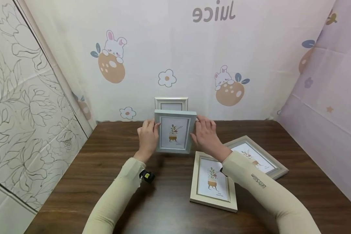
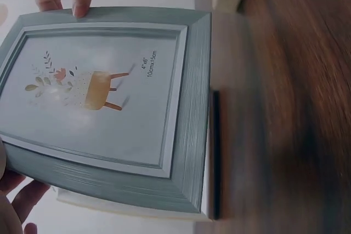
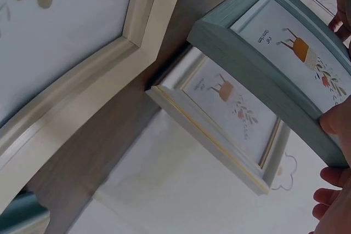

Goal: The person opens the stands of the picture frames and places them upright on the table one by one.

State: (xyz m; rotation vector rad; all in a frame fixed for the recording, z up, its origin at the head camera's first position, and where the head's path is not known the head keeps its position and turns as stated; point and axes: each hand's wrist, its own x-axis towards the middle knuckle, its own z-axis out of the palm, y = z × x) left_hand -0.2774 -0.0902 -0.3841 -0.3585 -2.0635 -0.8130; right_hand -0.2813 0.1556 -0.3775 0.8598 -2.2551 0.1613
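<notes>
A grey-green picture frame (image 1: 175, 131) is held upright between both hands, its potted-plant print facing me. My left hand (image 1: 148, 135) grips its left edge, the thumb on the front and the fingers behind. On the opposite edge, my right hand (image 1: 206, 133) holds it with the thumb along the side. Right behind it stands a white picture frame (image 1: 171, 99) with a thin gold line, mostly covered in the head view. The right wrist view shows more of this white frame (image 3: 205, 143), upright on the table near the wall.
To the right, a cream picture frame (image 1: 194, 182) lies face up on the brown wooden table (image 1: 99, 182). Next to it lies a beige-grey picture frame (image 1: 270, 151), partly hidden under the right sleeve (image 1: 251, 182). A printed cloth wall (image 1: 193, 58) borders the table's back edge.
</notes>
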